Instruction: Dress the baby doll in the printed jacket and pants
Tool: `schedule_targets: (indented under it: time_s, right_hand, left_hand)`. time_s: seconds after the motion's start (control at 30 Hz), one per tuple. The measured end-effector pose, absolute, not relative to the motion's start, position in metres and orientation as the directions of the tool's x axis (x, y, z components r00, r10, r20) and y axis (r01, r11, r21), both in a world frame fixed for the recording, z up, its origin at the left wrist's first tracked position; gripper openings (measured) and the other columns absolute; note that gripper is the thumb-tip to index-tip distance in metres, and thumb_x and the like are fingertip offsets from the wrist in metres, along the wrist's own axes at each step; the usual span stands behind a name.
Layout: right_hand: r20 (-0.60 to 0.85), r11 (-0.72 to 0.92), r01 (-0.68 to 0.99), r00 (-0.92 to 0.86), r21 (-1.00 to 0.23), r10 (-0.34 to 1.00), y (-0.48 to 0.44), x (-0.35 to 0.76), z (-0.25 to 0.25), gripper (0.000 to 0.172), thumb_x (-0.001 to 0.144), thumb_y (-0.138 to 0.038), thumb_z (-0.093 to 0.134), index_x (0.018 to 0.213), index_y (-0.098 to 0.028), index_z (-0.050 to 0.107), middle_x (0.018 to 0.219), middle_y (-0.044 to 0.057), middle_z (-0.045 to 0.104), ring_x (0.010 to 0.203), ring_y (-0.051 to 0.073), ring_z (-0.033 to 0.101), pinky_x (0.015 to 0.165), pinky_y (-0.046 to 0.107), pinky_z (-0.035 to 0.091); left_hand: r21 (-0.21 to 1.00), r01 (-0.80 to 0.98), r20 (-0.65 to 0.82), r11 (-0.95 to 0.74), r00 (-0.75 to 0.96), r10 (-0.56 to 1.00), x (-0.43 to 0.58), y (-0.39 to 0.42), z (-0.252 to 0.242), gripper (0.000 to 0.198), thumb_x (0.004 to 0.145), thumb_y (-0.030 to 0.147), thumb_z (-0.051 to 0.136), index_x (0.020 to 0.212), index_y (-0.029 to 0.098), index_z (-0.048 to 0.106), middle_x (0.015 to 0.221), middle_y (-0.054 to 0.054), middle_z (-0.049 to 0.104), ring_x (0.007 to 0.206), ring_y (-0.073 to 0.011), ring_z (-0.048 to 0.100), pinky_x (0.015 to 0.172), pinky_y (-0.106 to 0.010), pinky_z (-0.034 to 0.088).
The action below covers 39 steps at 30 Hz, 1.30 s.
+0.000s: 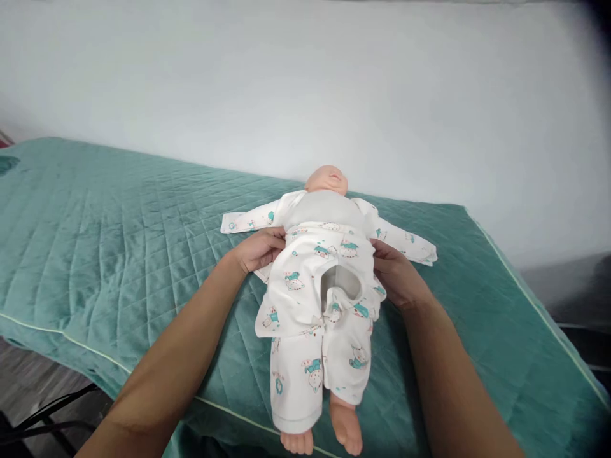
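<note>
A baby doll [316, 207] lies on its back, its head at the far side and its bare feet toward me. It wears white printed baby pants [305, 254] with an opening at the crotch. A matching long-sleeved top [403, 238] is under and around it, sleeves spread to both sides. At the left of the waist, my left hand [260, 248] is closed on the edge of the pants, fingertips partly hidden by the cloth. My right hand [395, 270] grips the pants' other side, its fingers partly behind the fabric.
A green quilted cover [143, 248] with pale piping lies over the bed. Behind it stands a plain white wall [286, 89]. Dark tubing or a metal frame [52, 416] shows over the floor at the lower left.
</note>
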State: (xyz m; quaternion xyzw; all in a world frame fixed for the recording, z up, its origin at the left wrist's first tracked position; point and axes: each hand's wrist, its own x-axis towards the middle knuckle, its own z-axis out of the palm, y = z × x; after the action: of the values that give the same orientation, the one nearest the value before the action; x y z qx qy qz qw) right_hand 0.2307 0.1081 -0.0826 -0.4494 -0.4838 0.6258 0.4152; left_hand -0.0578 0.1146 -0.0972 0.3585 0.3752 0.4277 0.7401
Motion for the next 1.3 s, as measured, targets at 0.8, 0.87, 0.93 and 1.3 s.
schedule_targets:
  time_s: [0.8, 0.87, 0.93, 1.3]
  right_hand:
    - [-0.053, -0.114, 0.769, 0.104, -0.629, 0.993, 0.115, 0.242, -0.074, 0.024, 0.077, -0.039, 0.062, 0.092, -0.02, 0.063, 0.092, 0.008, 0.071, 0.085, 0.025, 0.063, 0.072, 0.034, 0.044]
    - [-0.045, -0.112, 0.701, 0.113, -0.705, 0.993, 0.116, 0.25, -0.07, 0.024, 0.075, -0.043, 0.064, 0.084, -0.021, 0.062, 0.084, 0.005, 0.069, 0.078, 0.022, 0.061, 0.066, 0.032, 0.043]
    - [-0.044, -0.136, 0.645, 0.156, -0.752, 0.987, 0.117, 0.261, -0.068, 0.024, 0.072, -0.044, 0.067, 0.078, -0.021, 0.061, 0.076, 0.002, 0.065, 0.071, 0.02, 0.058, 0.061, 0.031, 0.041]
    - [-0.227, -0.237, -0.027, -0.192, -0.971, 0.955, 0.106, 0.28, -0.06, 0.034, 0.072, -0.051, 0.079, 0.087, -0.024, 0.066, 0.088, 0.005, 0.071, 0.08, 0.023, 0.064, 0.071, 0.034, 0.054]
  left_hand:
    - [0.947, -0.233, -0.142, 0.223, 0.32, 0.937, -0.057, 0.104, -0.1, 0.045, 0.055, 0.01, 0.079, 0.1, 0.014, 0.074, 0.1, -0.009, 0.079, 0.094, -0.0252, 0.072, 0.075, -0.031, 0.055]
    - [0.949, -0.234, -0.132, 0.212, 0.315, 0.94, -0.057, 0.104, -0.102, 0.044, 0.056, 0.012, 0.08, 0.1, 0.013, 0.074, 0.1, -0.01, 0.079, 0.096, -0.0261, 0.072, 0.075, -0.031, 0.056]
    - [0.951, -0.235, -0.123, 0.202, 0.314, 0.941, -0.057, 0.104, -0.103, 0.045, 0.057, 0.012, 0.08, 0.101, 0.013, 0.074, 0.1, -0.009, 0.079, 0.097, -0.0264, 0.072, 0.078, -0.033, 0.056]
    - [0.95, -0.269, -0.067, 0.159, 0.324, 0.944, -0.056, 0.103, -0.105, 0.04, 0.061, 0.012, 0.081, 0.1, 0.015, 0.075, 0.098, -0.009, 0.079, 0.102, -0.0282, 0.071, 0.089, -0.038, 0.057]
